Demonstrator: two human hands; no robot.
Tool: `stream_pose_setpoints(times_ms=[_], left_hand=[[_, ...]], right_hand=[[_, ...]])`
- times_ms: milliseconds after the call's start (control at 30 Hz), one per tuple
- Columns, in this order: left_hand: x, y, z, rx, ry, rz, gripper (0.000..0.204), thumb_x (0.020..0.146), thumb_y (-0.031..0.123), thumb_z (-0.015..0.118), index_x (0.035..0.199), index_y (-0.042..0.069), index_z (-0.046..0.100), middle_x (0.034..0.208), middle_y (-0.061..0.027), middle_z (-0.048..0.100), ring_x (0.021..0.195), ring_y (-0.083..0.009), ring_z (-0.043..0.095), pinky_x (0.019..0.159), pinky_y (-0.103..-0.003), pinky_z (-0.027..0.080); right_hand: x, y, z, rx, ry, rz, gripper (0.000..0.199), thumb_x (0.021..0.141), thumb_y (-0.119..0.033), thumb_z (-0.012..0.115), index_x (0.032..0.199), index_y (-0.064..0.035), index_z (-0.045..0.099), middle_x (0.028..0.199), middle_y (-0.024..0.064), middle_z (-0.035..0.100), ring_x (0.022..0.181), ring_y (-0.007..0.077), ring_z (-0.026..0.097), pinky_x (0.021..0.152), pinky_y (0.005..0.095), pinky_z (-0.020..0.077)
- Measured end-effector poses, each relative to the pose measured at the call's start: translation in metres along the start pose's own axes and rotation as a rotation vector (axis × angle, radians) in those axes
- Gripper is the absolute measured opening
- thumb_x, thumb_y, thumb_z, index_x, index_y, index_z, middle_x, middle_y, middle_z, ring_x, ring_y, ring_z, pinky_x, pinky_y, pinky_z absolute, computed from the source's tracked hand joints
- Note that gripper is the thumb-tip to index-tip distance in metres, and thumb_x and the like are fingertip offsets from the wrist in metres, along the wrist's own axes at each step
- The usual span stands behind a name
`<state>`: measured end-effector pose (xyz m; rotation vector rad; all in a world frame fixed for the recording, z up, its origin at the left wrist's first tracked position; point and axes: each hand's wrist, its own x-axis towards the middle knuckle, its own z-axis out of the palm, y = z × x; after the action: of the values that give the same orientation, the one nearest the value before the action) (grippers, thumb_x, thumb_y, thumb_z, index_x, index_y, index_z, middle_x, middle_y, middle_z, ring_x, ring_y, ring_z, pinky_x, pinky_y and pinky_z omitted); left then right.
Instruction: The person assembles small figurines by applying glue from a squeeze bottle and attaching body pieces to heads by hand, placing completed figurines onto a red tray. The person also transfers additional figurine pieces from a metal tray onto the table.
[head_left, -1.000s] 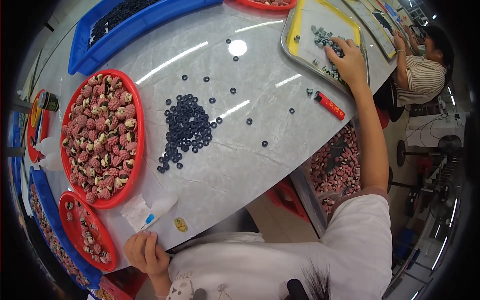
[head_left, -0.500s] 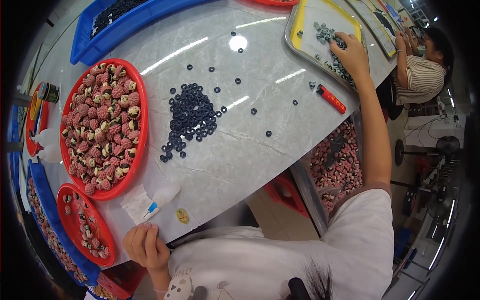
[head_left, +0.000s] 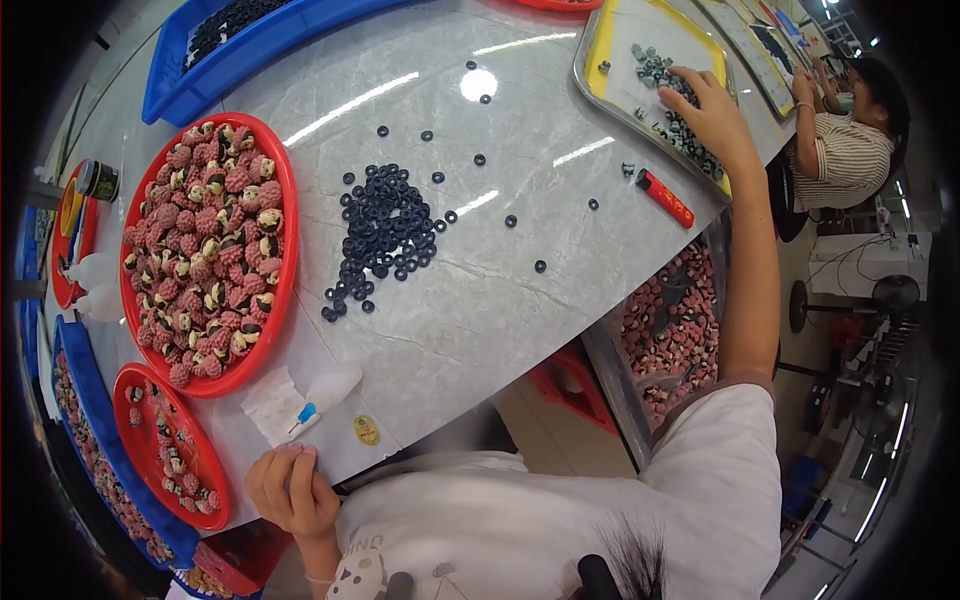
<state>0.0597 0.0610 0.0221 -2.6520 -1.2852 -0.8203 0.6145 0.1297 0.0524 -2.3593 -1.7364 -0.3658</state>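
1. Grey marble-patterned tabletop (head_left: 480, 290) spans the workroom's middle; a co-worker in a striped top (head_left: 845, 165) sits beyond its right side.
2. Compared with half a second ago, the right hand (head_left: 718, 118) has drawn slightly rightward, uncovering more small grey-green pieces (head_left: 692, 145); these lie within reach in a silver-rimmed, yellow-bordered tray (head_left: 622, 90), so the work remains there.
3. Its thumb and forefinger are spread apart; its other fingertips are hidden.
4. As before, the left hand (head_left: 293, 490) rests curled at the table edge, near a translucent white squeeze bottle with a blue tip (head_left: 335, 382). Whether it pinches anything, one cannot tell.
5. Cut off by the upper edge is a long blue plastic tray (head_left: 270, 45); its dark contents blur together.
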Motion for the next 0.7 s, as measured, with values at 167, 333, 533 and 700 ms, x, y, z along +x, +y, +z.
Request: stream_pose_setpoints(times_ms=[167,333,533,700], left_hand=[[0.002,0.0,-0.001,0.013,0.003,0.0,0.024,0.062,-0.007,0.05,0.08,0.004,0.06,0.083,-0.0089,0.057,0.077,-0.0266,0.056,0.067,-0.036,0.045],[-0.001,-0.002,0.002,0.033,-0.003,-0.012,0.023,0.062,-0.006,0.051,0.08,0.005,0.06,0.084,-0.0077,0.058,0.077,-0.0262,0.056,0.068,-0.036,0.044],[-0.001,-0.003,-0.003,0.023,0.007,0.004,0.023,0.062,-0.004,0.054,0.081,0.005,0.061,0.085,-0.0072,0.058,0.077,-0.0256,0.056,0.068,-0.035,0.043],[-0.002,-0.003,-0.002,-0.007,0.034,0.015,0.024,0.061,-0.004,0.055,0.082,0.006,0.062,0.085,-0.007,0.058,0.076,-0.0253,0.056,0.066,-0.035,0.043]], right_hand=[[-0.026,-0.051,-0.038,0.098,0.168,0.043,0.034,0.085,-0.029,0.052,0.11,-0.006,0.056,0.102,0.0126,0.058,0.099,0.0254,0.055,0.084,0.0321,0.0409],[-0.119,-0.179,-0.033,0.316,-0.184,-0.198,0.06,0.083,-0.035,0.052,0.128,0.0012,0.034,0.132,0.0254,0.031,0.124,0.0361,0.03,0.102,0.041,0.0233],[-0.083,-0.193,0.001,0.296,-0.141,-0.262,0.064,0.086,-0.038,0.046,0.133,0.0003,0.025,0.138,0.0247,0.02,0.129,0.0363,0.019,0.105,0.0402,0.0171],[-0.012,-0.199,0.039,0.353,0.0,-0.285,0.057,0.088,-0.037,0.042,0.131,0.0002,0.031,0.138,0.0247,0.022,0.129,0.0357,0.021,0.105,0.0393,0.0178]])
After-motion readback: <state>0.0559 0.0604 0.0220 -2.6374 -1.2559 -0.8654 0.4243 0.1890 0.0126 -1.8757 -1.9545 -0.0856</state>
